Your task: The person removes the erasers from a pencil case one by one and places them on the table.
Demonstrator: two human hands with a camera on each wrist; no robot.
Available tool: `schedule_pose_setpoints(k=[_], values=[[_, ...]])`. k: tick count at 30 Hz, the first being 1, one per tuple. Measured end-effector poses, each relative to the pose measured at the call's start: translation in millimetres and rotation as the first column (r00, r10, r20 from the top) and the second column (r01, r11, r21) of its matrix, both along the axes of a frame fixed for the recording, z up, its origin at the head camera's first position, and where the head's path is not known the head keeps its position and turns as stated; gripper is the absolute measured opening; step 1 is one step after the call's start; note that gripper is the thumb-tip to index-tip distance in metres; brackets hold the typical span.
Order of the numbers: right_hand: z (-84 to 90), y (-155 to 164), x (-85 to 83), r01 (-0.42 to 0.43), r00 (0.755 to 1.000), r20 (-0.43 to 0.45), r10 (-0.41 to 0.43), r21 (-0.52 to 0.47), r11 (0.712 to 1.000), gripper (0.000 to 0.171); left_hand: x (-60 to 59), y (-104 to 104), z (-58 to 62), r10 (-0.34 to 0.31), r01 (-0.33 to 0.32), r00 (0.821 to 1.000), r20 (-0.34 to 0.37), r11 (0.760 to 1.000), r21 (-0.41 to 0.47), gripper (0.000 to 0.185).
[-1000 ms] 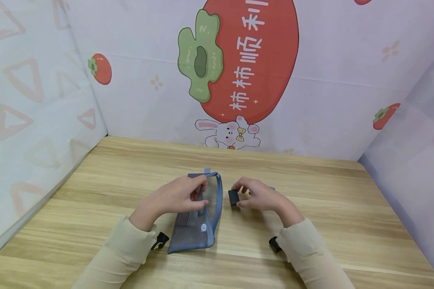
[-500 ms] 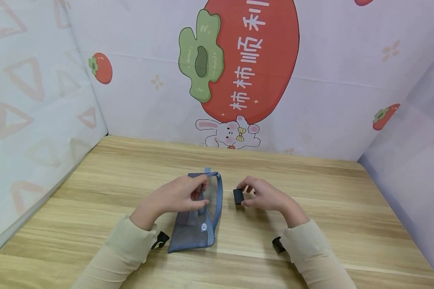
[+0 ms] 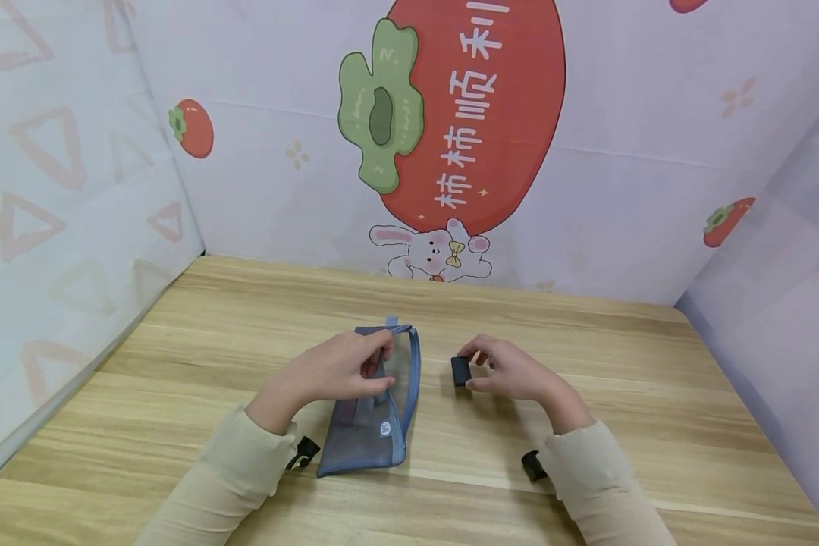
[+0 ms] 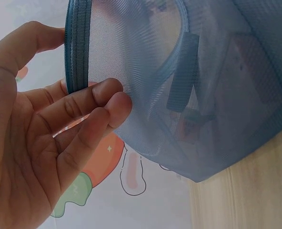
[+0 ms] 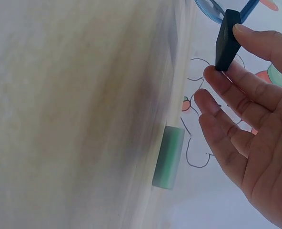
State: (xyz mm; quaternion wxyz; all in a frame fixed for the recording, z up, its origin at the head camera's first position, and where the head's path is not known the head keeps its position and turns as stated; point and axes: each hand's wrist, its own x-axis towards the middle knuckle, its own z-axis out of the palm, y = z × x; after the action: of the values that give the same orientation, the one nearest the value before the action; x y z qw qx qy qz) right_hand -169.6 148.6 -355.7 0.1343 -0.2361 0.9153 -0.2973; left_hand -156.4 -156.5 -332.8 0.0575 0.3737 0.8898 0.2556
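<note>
**Mesh pouch held open, black block pinched beside it**

Left hand (image 3: 337, 371) gripping the zipped rim of the blue mesh pouch (image 3: 371, 425), thumb and fingers clasped on the edge, mouth lifted open. Pouch lying mid-worktop (image 3: 587, 425), nearer the front edge than the back. Right hand (image 3: 512, 371) pinching a small black block (image 3: 460, 371) between thumb and fingertips, just right of the pouch, apart from it. Green eraser-like piece (image 5: 168, 157) resting on the worktop near the right hand.
</note>
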Motion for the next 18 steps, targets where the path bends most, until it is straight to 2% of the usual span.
schedule_pose_setpoints(k=[10, 18], values=[[1.5, 10.5, 0.6, 0.029, 1.0, 0.011, -0.029, -0.026, 0.999, 0.04, 0.7, 0.3, 1.1, 0.006, -0.006, 1.0, 0.013, 1.0, -0.001, 0.022], [4.2, 19.5, 2.6, 0.038, 0.999, -0.013, -0.038, -0.036, 0.999, 0.039, 0.6, -0.1, 1.3, 0.006, -0.006, 1.0, 0.015, 1.0, -0.003, 0.022]])
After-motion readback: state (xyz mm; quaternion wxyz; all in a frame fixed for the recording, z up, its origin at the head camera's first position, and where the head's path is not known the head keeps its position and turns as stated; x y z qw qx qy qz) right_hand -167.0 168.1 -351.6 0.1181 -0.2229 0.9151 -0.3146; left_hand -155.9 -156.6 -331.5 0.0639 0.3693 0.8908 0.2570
